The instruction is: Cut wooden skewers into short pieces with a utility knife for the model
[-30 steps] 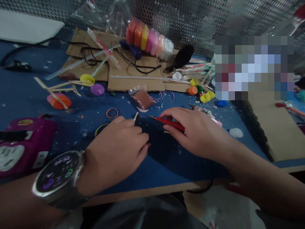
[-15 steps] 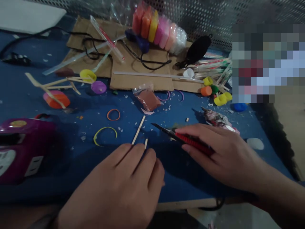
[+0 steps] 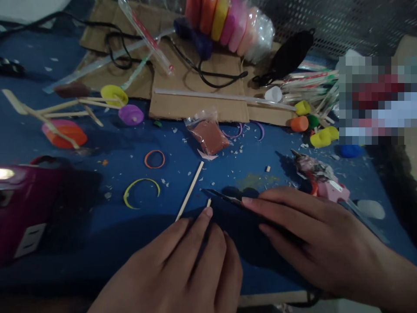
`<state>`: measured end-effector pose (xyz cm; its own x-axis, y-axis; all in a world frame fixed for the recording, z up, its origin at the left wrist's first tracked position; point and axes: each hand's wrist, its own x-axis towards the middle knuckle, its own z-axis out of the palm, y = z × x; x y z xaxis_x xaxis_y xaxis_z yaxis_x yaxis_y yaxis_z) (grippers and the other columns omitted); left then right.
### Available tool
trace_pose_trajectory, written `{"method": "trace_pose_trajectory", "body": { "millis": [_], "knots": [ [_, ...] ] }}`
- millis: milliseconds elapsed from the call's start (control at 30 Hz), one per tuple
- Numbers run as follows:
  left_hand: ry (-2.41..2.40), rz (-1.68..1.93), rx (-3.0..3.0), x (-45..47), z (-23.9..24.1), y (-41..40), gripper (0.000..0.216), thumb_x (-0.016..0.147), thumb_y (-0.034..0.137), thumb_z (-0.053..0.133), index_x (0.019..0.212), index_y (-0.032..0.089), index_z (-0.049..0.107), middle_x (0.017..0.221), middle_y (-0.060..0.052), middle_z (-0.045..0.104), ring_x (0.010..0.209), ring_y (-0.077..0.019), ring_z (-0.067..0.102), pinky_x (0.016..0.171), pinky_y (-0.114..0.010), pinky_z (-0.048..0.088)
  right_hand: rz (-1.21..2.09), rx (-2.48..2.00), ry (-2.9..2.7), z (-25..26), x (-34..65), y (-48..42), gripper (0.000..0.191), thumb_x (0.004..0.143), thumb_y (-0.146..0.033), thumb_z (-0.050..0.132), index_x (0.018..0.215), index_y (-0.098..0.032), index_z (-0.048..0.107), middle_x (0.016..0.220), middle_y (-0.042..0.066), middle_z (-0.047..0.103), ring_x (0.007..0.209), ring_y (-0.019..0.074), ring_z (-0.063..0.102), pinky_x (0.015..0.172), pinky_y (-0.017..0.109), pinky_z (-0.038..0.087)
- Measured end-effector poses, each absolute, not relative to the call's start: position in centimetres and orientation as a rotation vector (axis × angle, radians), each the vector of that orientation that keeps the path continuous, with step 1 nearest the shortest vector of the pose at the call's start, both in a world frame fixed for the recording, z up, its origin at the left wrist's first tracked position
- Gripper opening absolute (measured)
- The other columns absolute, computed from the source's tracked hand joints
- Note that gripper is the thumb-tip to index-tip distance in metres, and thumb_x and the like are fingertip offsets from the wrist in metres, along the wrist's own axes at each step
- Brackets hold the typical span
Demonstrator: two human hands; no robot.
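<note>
In the head view, my left hand (image 3: 185, 265) presses down on the table with its fingers close together. A short wooden stick (image 3: 209, 202) pokes out from under a fingertip, and the rest of it is hidden. Beside it lies a longer wooden stick (image 3: 190, 189), its lower end running under the same hand. My right hand (image 3: 312, 234) grips a utility knife (image 3: 228, 199) by the handle, now mostly covered by the fingers. The dark blade points left, just above the short stick's tip. A small wooden offcut (image 3: 268, 168) lies beyond the knife.
A pink glue gun (image 3: 332, 190) lies at the right, a purple device (image 3: 29, 213) at the left. Rubber-like rings, orange (image 3: 154, 159) and yellow (image 3: 124, 198), and a bag of brown clay (image 3: 210, 135) lie ahead. Cardboard (image 3: 195, 108), straws and clay packs are behind.
The view has shifted slightly. My right hand has turned over the knife's red handle, bringing the blade close to the short stick. A left fingertip now presses near that stick's end.
</note>
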<state>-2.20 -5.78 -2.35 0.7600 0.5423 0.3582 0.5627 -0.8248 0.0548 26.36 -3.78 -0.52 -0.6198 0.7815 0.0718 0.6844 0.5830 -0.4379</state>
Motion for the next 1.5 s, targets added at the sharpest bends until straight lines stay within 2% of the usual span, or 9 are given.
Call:
{"method": "trace_pose_trajectory", "body": {
  "millis": [167, 400, 567, 800, 933, 1200, 1300, 1500],
  "knots": [
    [-0.904, -0.615, -2.876, -2.41, -2.56, -5.52, 0.029, 0.105, 0.035, 0.066, 0.121, 0.011, 0.072, 0.115, -0.01, 0.085, 0.121, -0.0318, 0.078, 0.096, -0.042, 0.066, 0.64, -1.205, -2.543, -0.17, 26.38, -3.93, 0.052, 0.107, -0.012, 0.057, 0.158, -0.022, 0.058, 0.141, 0.011, 0.065, 0.12, 0.0184, 0.072, 0.1, 0.025, 0.065],
    [-0.878, -0.636, -2.891, -2.35, -2.34, -5.28, 0.026, 0.101, 0.023, 0.065, 0.123, 0.01, 0.073, 0.116, -0.013, 0.085, 0.114, -0.0339, 0.082, 0.084, -0.039, 0.073, 0.642, -1.211, -2.534, -0.02, 26.41, -3.77, 0.052, 0.105, -0.01, 0.058, 0.156, -0.022, 0.06, 0.139, 0.012, 0.066, 0.119, 0.0202, 0.073, 0.1, 0.027, 0.066],
    [-0.93, -0.55, -2.949, -2.43, -1.85, -5.14, 0.03, 0.098, 0.014, 0.064, 0.126, 0.006, 0.072, 0.12, -0.019, 0.083, 0.115, -0.0382, 0.082, 0.089, -0.043, 0.074, 0.651, -1.196, -2.547, 0.01, 26.19, -3.73, 0.054, 0.104, -0.009, 0.057, 0.156, -0.025, 0.059, 0.135, 0.011, 0.067, 0.116, 0.0209, 0.075, 0.096, 0.028, 0.068],
    [-0.934, -0.586, -2.929, -2.56, -1.85, -5.15, 0.034, 0.098, 0.017, 0.068, 0.128, 0.0, 0.071, 0.12, -0.023, 0.082, 0.108, -0.0358, 0.083, 0.092, -0.044, 0.074, 0.65, -1.174, -2.559, -0.3, 26.47, -3.97, 0.056, 0.104, -0.009, 0.058, 0.157, -0.026, 0.059, 0.137, 0.012, 0.065, 0.118, 0.0213, 0.074, 0.096, 0.029, 0.068],
    [-0.884, -0.574, -2.929, -2.62, -2.04, -5.15, 0.036, 0.095, 0.011, 0.064, 0.128, -0.001, 0.07, 0.118, -0.024, 0.081, 0.103, -0.0349, 0.083, 0.088, -0.043, 0.074, 0.661, -1.16, -2.561, -0.33, 26.62, -3.91, 0.057, 0.104, -0.01, 0.059, 0.158, -0.025, 0.059, 0.137, 0.011, 0.064, 0.117, 0.0197, 0.073, 0.097, 0.027, 0.067],
    [-0.967, -0.52, -2.941, -2.71, -2.18, -5.35, 0.044, 0.094, 0.012, 0.059, 0.136, 0.004, 0.067, 0.129, -0.021, 0.079, 0.115, -0.0358, 0.08, 0.093, -0.043, 0.073, 0.646, -1.177, -2.567, -0.41, 26.65, -4.04, 0.058, 0.104, -0.01, 0.058, 0.159, -0.027, 0.059, 0.138, 0.012, 0.064, 0.116, 0.0213, 0.075, 0.095, 0.03, 0.069],
    [-0.96, -0.504, -2.958, -2.69, -2.15, -5.44, 0.046, 0.093, 0.013, 0.061, 0.137, 0.002, 0.066, 0.133, -0.024, 0.077, 0.116, -0.0389, 0.08, 0.091, -0.045, 0.073, 0.63, -1.188, -2.575, -0.38, 26.76, -4.18, 0.06, 0.104, -0.01, 0.059, 0.161, -0.028, 0.057, 0.139, 0.012, 0.064, 0.117, 0.0218, 0.074, 0.097, 0.031, 0.069],
    [-0.994, -0.505, -2.945, -2.52, -2.01, -5.74, 0.038, 0.098, 0.019, 0.061, 0.131, 0.002, 0.069, 0.129, -0.024, 0.08, 0.118, -0.0364, 0.08, 0.1, -0.043, 0.07, 0.586, -1.194, -2.556, -0.22, 26.66, -4.09, 0.054, 0.104, -0.011, 0.059, 0.156, -0.027, 0.061, 0.134, 0.01, 0.067, 0.113, 0.0216, 0.076, 0.093, 0.029, 0.07]
  ]
}}
